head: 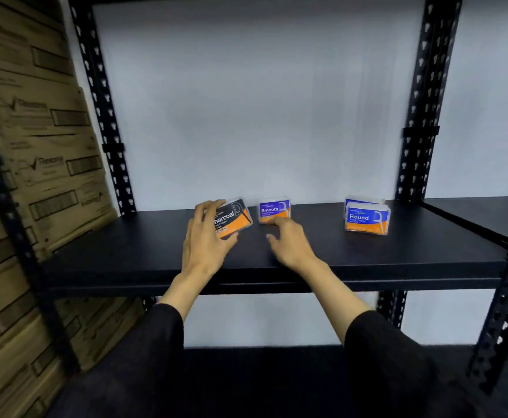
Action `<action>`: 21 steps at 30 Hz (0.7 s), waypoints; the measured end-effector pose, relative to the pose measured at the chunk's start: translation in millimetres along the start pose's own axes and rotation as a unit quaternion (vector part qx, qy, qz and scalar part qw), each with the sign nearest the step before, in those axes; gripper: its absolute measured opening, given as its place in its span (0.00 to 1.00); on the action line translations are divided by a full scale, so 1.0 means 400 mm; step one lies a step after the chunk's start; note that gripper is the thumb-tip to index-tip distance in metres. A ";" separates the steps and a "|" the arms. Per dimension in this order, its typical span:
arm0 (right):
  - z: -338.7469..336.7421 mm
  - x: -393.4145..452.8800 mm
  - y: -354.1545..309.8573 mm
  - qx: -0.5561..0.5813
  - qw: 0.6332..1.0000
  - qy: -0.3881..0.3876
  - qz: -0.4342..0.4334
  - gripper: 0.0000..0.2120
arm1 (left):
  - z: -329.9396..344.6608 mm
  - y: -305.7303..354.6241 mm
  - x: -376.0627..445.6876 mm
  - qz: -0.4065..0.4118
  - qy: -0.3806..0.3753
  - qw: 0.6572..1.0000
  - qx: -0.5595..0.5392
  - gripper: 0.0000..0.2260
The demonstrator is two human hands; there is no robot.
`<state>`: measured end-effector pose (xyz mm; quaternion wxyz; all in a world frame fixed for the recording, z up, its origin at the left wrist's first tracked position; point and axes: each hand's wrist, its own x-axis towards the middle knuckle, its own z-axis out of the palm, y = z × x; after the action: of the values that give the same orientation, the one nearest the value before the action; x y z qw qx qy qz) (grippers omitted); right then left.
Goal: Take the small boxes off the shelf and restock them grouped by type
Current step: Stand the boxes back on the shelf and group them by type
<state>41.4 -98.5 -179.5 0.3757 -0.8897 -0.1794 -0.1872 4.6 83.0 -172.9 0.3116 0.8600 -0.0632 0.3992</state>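
Three kinds of small floss-pick boxes stand on the black shelf [126,254]. A black and orange "Charcoal" box [234,217] sits tilted at the left, and my left hand [206,239] grips it with fingers over its top and thumb under its front edge. A purple and orange "Smooth" box [274,210] stands in the middle. My right hand [290,241] hovers just in front of it, fingers loosely spread, holding nothing. At the right, two blue and orange "Round" boxes [366,220] stand one behind the other.
Black slotted uprights [105,116] frame the shelf against a white wall. Stacked brown cardboard cartons [35,164] fill the left side. A lower black shelf [277,372] lies beneath my sleeves.
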 end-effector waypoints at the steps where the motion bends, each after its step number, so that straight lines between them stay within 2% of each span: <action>1: 0.028 0.005 -0.025 0.004 0.999 -0.035 0.003 0.18 | -0.029 -0.023 0.011 -0.004 0.009 1.000 0.001 0.30; 4: 0.097 0.028 -0.089 -0.023 0.991 -0.132 -0.015 0.24 | -0.117 -0.099 0.050 -0.012 0.016 1.000 0.010 0.29; 8: 0.149 0.055 -0.135 -0.078 0.977 -0.197 -0.031 0.23 | -0.203 -0.205 0.093 -0.034 -0.005 0.999 0.030 0.30; 17: 0.151 0.058 -0.139 -0.097 0.976 -0.192 -0.041 0.22 | -0.203 -0.363 0.140 -0.076 -0.064 0.993 0.057 0.31; 21: 0.147 0.057 -0.142 -0.102 0.976 -0.189 -0.044 0.22 | -0.178 -0.388 0.154 -0.092 -0.056 0.994 0.036 0.26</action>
<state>46.6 -14.0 -172.7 0.2334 -0.9338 -0.2666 -0.0492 55.3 257.2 -168.9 0.3120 0.8938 0.0135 0.3220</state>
